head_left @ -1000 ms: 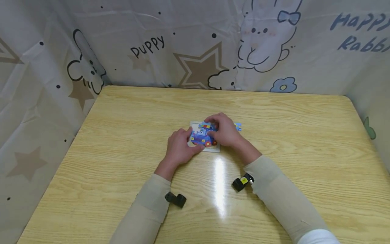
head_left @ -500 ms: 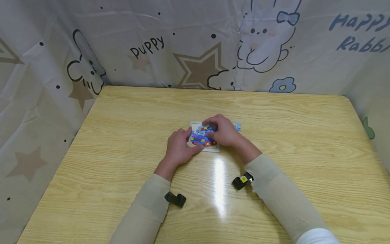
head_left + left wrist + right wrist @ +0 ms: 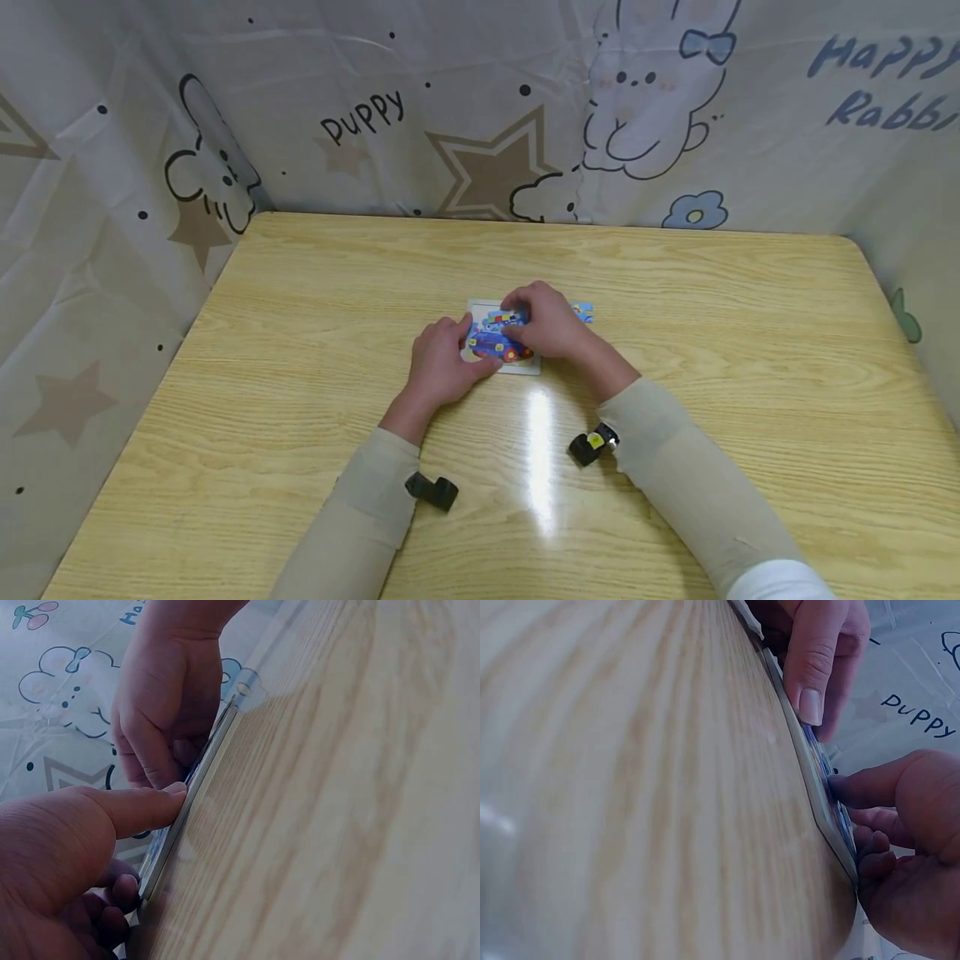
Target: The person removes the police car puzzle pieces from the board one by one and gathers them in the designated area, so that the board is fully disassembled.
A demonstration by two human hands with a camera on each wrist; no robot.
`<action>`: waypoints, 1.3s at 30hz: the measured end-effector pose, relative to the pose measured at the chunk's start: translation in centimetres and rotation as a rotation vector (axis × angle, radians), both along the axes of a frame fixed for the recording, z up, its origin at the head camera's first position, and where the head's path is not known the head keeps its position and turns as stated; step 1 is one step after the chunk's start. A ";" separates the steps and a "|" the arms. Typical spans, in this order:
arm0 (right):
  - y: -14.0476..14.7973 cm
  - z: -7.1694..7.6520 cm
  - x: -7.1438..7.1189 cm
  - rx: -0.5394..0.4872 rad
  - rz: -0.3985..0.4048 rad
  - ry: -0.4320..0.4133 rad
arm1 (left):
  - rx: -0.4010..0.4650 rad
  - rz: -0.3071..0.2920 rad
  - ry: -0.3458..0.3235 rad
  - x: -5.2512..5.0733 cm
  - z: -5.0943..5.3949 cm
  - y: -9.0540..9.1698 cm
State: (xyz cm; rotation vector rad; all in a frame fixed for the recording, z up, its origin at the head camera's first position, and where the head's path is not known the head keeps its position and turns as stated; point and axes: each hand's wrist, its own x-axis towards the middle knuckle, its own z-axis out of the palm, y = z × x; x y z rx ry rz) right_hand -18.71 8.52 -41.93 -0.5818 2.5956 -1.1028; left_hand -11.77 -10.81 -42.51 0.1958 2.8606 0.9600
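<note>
Centrally, car puzzle [image 3: 489,344]: was supported by the tabletop [image 3: 322,350].
Left hand [image 3: 441,360]: puzzle's edge was held in its grip.
Right hand [image 3: 551,323]: roof-light piece [image 3: 506,319] was pinched in its grip.

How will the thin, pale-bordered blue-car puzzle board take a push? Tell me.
The puzzle board seems stiff: its edge runs straight. Being thin, it's probably light. Flat on the wood-grain table, it should slide rather than tip.
</note>
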 end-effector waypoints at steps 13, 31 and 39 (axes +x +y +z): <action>0.5 -0.3 0.9 -0.106 -0.051 0.070 | -0.005 -0.003 0.003 0.0 0.1 0.1; 5.3 0.6 3.4 -0.141 -0.120 0.074 | -0.018 0.005 -0.001 0.3 0.3 0.3; 9.0 0.4 3.5 -0.121 -0.215 0.073 | -0.010 0.001 0.000 0.1 0.0 0.2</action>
